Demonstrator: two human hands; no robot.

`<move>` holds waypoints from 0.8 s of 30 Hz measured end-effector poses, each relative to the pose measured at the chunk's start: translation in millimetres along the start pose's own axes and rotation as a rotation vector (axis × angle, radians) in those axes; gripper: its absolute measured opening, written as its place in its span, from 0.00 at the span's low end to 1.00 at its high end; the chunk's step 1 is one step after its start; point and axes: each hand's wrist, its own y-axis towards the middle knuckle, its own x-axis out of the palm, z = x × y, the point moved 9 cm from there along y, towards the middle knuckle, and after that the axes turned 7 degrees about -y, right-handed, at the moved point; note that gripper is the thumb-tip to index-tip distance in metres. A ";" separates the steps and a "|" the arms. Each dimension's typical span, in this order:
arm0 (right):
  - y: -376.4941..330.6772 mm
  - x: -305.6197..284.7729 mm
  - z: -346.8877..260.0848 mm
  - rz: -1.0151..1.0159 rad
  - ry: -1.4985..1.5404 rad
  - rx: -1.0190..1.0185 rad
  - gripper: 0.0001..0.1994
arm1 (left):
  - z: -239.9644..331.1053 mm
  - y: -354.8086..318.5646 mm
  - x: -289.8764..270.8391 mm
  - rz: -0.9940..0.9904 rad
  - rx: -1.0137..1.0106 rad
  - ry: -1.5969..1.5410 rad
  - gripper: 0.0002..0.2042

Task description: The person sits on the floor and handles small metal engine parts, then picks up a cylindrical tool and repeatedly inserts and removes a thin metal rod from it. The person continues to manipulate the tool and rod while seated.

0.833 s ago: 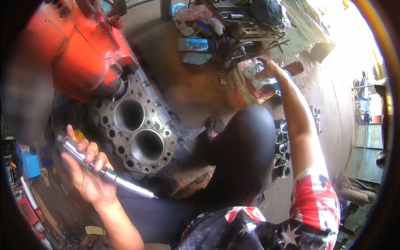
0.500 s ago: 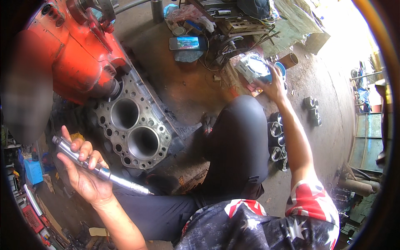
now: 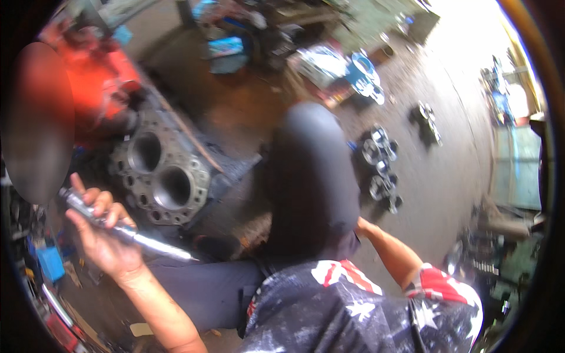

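Note:
My left hand [image 3: 106,229] is closed round a slim silver rod-shaped tool that looks like an inside micrometer [image 3: 156,243]. Its thin end points right and down over my thigh, and its thick end sticks out past my thumb. Beyond it lies a grey engine block [image 3: 154,216] with two large round bores facing up. At the side of my raised knee [image 3: 315,159], my right hand [image 3: 364,227] is mostly out of sight behind the trouser leg. Its fingers are hidden, so what it holds cannot be seen.
Red machinery [image 3: 100,82] stands at the block's far end. Right of my knee, several metal pistons [image 3: 382,167] stand on the floor, with more pistons [image 3: 429,120] farther right. Ahead are a blue round container [image 3: 360,76] and a plastic-wrapped box [image 3: 321,62]. The picture is smeared by motion.
My right hand has left the blue container and box and come back beside my knee. The view has swung, so the scene sits farther left. The left hand keeps its hold.

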 end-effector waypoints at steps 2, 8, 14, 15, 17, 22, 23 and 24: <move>-4.1 12.0 10.9 -0.144 0.013 0.210 0.23 | -1.0 -2.3 0.2 -0.031 -0.039 0.034 0.30; -4.8 -75.0 -23.8 0.021 0.210 0.543 0.30 | -9.2 -3.4 -7.9 -0.091 -0.113 0.056 0.30; 7.0 -169.9 -87.3 0.423 0.250 0.416 0.21 | -11.2 -2.2 -15.4 -0.064 -0.113 0.043 0.29; 9.6 -183.1 -101.5 0.474 0.263 0.384 0.20 | -13.5 -2.3 -15.0 -0.075 -0.137 0.031 0.29; 15.9 -204.6 -133.5 0.509 0.345 0.302 0.18 | -16.1 -3.7 -13.3 -0.111 -0.152 0.077 0.29; 7.9 -277.2 -219.7 0.802 0.445 0.074 0.14 | -17.2 -3.7 -12.8 -0.115 -0.150 0.078 0.28; 2.0 -299.4 -237.9 0.887 0.376 -0.015 0.14 | -19.7 -5.2 -8.6 -0.153 -0.166 0.107 0.28; -4.7 -316.0 -251.8 0.928 0.308 -0.030 0.15 | -23.7 -7.2 -3.8 -0.194 -0.193 0.129 0.28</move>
